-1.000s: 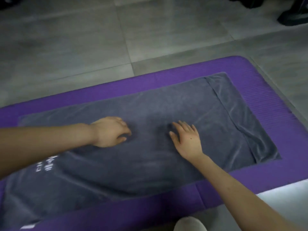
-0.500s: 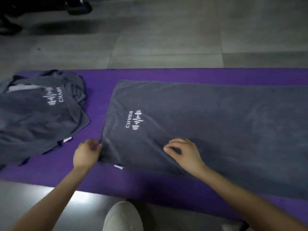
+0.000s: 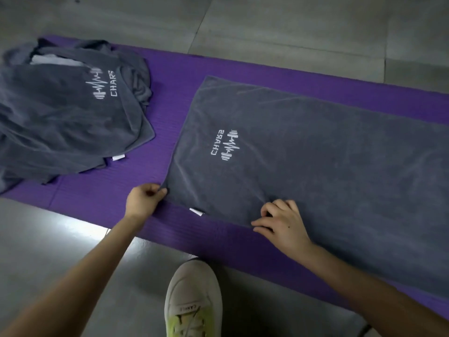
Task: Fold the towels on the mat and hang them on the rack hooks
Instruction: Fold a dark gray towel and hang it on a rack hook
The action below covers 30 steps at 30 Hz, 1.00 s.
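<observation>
A grey towel [image 3: 303,152] with a white logo lies spread flat on the purple mat [image 3: 218,69]. My left hand [image 3: 142,203] pinches the towel's near left corner. My right hand [image 3: 281,222] pinches its near edge a little further right, fingers curled into the cloth. A small white label sticks out of that edge between my hands. A heap of several more grey towels [image 3: 63,113] lies on the mat's left end. No rack or hooks are in view.
Grey tiled floor [image 3: 291,25] lies beyond the mat and in front of it. My white shoe [image 3: 193,297] stands on the floor just before the mat's near edge, between my arms.
The view swung left from the towel's right end to its left end. My hands left the towel's middle, where they lay flat, and took hold of its near left corner and edge.
</observation>
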### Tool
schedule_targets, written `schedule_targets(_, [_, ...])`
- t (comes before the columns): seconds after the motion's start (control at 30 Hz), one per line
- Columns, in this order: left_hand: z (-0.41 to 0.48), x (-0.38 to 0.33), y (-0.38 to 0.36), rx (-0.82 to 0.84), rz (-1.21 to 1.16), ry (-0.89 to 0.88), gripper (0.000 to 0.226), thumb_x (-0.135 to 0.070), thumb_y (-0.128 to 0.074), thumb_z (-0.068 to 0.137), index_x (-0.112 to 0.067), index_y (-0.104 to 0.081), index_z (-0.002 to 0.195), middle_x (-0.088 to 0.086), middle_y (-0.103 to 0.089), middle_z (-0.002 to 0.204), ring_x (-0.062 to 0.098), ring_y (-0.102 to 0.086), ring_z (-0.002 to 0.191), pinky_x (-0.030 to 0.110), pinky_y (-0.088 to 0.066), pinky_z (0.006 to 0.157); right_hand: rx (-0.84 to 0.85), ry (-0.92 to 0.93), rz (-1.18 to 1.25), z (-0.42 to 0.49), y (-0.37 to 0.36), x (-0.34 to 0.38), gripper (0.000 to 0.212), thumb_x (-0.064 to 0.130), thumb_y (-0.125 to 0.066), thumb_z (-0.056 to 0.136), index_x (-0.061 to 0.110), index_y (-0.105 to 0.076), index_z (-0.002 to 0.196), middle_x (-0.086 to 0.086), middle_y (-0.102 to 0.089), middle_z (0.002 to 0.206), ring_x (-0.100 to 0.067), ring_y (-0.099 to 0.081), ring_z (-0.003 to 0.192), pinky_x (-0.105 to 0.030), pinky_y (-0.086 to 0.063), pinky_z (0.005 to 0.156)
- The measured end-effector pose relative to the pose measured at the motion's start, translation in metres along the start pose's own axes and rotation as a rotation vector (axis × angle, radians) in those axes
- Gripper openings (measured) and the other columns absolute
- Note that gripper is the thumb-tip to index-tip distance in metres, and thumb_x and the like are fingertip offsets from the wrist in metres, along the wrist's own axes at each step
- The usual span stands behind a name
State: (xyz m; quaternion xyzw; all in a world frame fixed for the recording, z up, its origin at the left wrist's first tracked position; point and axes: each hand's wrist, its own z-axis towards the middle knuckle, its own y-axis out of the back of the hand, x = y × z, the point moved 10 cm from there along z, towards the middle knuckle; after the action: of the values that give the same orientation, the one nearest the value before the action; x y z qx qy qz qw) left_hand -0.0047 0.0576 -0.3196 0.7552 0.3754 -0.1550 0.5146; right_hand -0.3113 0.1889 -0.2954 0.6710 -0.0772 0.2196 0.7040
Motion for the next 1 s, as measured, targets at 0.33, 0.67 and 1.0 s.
schedule_targets(0.33, [0.001, 0.024, 0.013, 0.090, -0.515, 0.259, 0.009, -0.006, -0.060, 0.089, -0.010, -0.058, 0.081, -0.004, -0.064, 0.052, 0.000, -0.059, 0.044, 0.009, -0.046, 0.044, 0.069, -0.041, 0.214, 0.001, -0.009, 0.015, 0.031, 0.049, -0.049, 0.084, 0.029, -0.073, 0.086, 0.017, -0.062, 0.071, -0.006, -0.055, 0.070, -0.023, -0.031, 0.074])
schedule_targets(0.67, [0.019, 0.001, 0.016, 0.089, -0.193, 0.084, 0.009, -0.010, -0.066, 0.085, -0.013, -0.063, 0.078, 0.005, -0.059, 0.070, 0.004, -0.056, 0.050, 0.011, -0.045, 0.045, 0.154, -0.215, 0.502, 0.114, 0.038, -0.018, 0.021, 0.032, -0.066, 0.086, 0.023, -0.071, 0.104, 0.013, -0.064, 0.090, -0.010, -0.061, 0.087, -0.024, -0.045, 0.083])
schedule_targets(1.0, [0.049, -0.017, 0.011, 0.002, -0.045, 0.000, 0.014, -0.024, -0.075, 0.078, -0.015, -0.068, 0.086, 0.009, -0.070, 0.083, 0.023, -0.064, 0.080, 0.035, -0.048, 0.077, 0.152, -0.381, 0.439, 0.292, 0.019, -0.053, 0.048, 0.045, -0.061, 0.087, 0.021, -0.054, 0.129, 0.001, -0.061, 0.119, -0.013, -0.057, 0.110, -0.037, -0.043, 0.102])
